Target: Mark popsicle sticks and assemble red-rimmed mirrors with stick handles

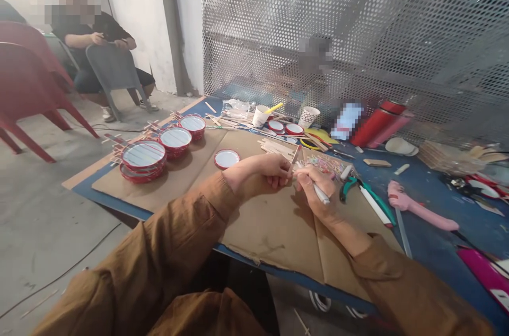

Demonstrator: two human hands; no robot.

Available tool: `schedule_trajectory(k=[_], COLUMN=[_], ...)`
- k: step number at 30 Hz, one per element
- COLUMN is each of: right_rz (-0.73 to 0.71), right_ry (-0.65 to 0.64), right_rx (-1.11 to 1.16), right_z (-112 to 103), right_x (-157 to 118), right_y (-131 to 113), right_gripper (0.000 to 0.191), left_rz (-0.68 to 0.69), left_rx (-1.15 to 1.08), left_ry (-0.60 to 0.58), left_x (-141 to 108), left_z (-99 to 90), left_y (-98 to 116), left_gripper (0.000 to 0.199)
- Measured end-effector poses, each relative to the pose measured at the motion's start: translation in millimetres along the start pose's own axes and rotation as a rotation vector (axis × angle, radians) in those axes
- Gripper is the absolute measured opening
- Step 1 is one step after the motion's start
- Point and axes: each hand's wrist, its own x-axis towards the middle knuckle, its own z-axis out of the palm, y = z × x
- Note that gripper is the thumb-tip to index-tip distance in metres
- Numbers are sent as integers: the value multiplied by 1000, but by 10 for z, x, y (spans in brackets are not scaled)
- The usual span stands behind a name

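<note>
My left hand [277, 168] pinches a thin wooden stick [295, 159] with a reddish tip, held upright above the cardboard sheet [274, 230]. Close beside it on the right, my right hand [318, 187] is wrapped round a white marker [321, 194], whose upper end points towards me; its other end is near the stick. Behind both hands lie a pile of flat wooden sticks [276, 149] and a scatter of small coloured pieces [324, 162]. A round white disc with a red rim [227, 159] rests on the cardboard left of my hands.
Stacked red-rimmed drums [143, 156] stand at the left. Pliers [349, 187], a pink glue gun [421, 209] and a red bottle [376, 124] are on the right. Paper cups [261, 116] stand at the back. Beyond the table, a person [99, 44] sits near chairs.
</note>
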Motion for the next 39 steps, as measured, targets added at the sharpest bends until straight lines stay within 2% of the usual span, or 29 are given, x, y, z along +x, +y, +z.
schedule_trajectory(k=[6, 16, 26, 39], right_rz=[-18, 4, 23, -25], right_ry=[-76, -39, 6, 8], right_rx=[-34, -48, -57, 3], right_z=[8, 19, 32, 35], right_x=[-5, 29, 9, 15], right_y=[33, 6, 17, 45], right_gripper=[27, 29, 28, 22], left_rz=[-10, 52, 27, 52], left_rx=[33, -3, 30, 37], left_ry=[9, 10, 20, 1], left_x=[6, -12, -26, 15], left_z=[6, 0, 1, -6], left_y=[19, -9, 8, -42], left_gripper=[13, 13, 12, 11])
